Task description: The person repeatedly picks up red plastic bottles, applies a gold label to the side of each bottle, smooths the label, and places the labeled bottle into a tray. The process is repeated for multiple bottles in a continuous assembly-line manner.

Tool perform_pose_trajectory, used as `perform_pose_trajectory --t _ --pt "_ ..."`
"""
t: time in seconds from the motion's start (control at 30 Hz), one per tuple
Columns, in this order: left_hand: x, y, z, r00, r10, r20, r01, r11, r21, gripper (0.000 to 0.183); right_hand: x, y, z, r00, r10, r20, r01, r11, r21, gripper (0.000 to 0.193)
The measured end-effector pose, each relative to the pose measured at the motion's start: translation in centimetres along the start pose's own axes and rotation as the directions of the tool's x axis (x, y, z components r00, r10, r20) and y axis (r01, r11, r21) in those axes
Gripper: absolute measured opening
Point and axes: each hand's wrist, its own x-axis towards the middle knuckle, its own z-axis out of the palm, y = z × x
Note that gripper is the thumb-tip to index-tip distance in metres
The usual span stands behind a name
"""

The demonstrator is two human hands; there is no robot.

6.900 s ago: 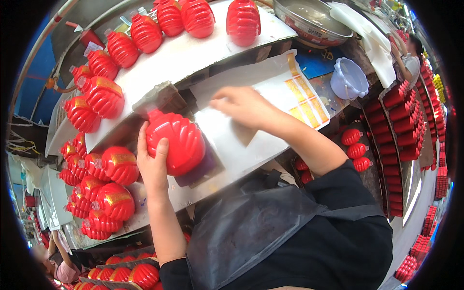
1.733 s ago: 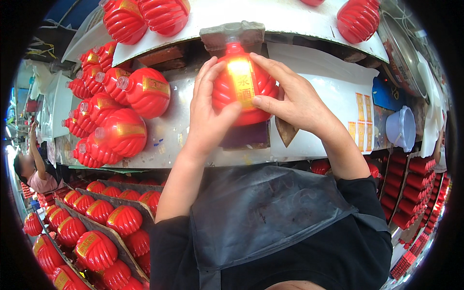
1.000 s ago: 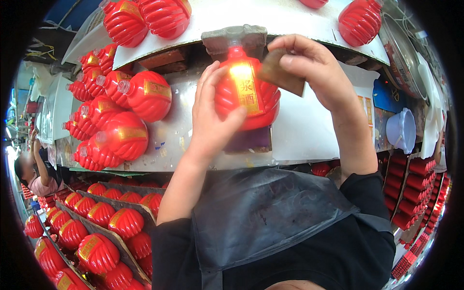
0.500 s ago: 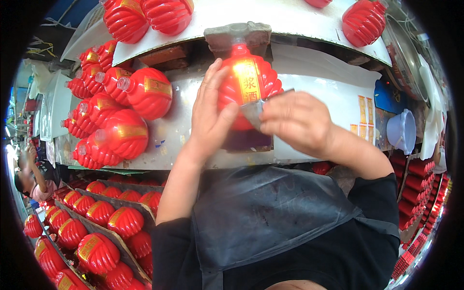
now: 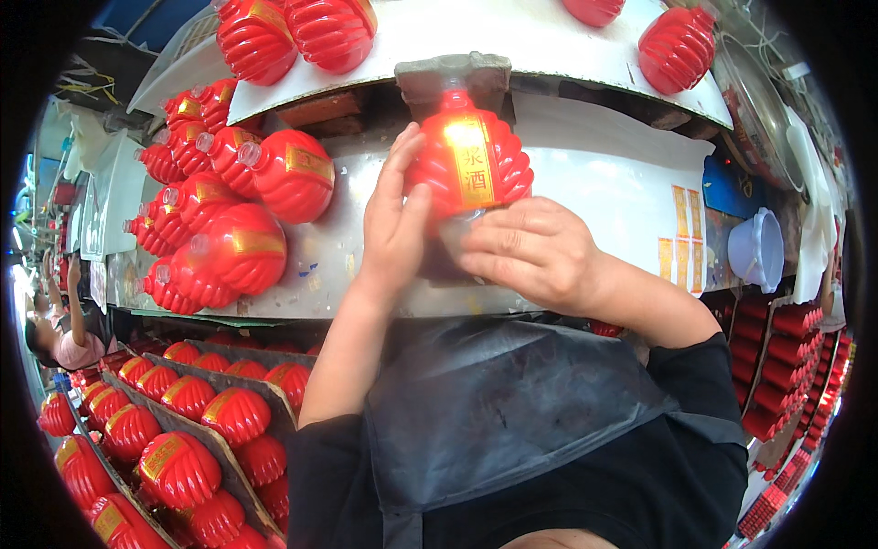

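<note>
A red ribbed bottle [image 5: 515,151] lies on the worktable in front of me, its neck resting at a grey notched block [image 5: 494,71]. Down its middle runs a gold label [image 5: 473,169]. Stretched along the bottle's left side are the fingers of my left hand [image 5: 391,220], thumb apart, palm against the side. My right hand [image 5: 535,252] is closed at the label's lower end, around a thin flat grey scraper [image 5: 473,216]. Most of the scraper is hidden under the fingers.
Several red bottles [image 5: 293,178] stand crowded on the left. More lie on the white shelf [image 5: 439,32] and in wooden racks [image 5: 215,425] at lower left. Gold label strips [image 5: 681,252] lie on the right, beside a pale blue bucket [image 5: 757,249]. Another person [image 5: 78,343] is at far left.
My right hand has moved slightly left and down at the bottle's lower end, and the scraper now shows less. My left hand stays at the bottle's left side.
</note>
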Motion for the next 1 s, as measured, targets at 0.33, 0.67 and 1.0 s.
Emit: perform_pose_trajectory --t 0.33,0.67,1.0 --pt "2.6 1.3 0.3 0.998 -0.064 0.006 0.061 0.973 0.221 0.07 3.1 7.9 0.7 0.844 0.532 -0.062 -0.536 0.841 -0.073 0.026" --pt "7.6 2.2 -0.8 0.899 -0.371 0.233 0.383 0.924 -0.005 0.1 6.3 9.1 -1.2 0.908 0.392 0.146 -0.407 0.908 0.094 0.024" --pt "8.2 2.5 -0.1 0.906 -0.351 0.234 0.395 0.902 -0.173 0.087 4.5 9.6 -1.2 0.971 0.24 -0.017 -0.24 0.965 -0.104 0.025"
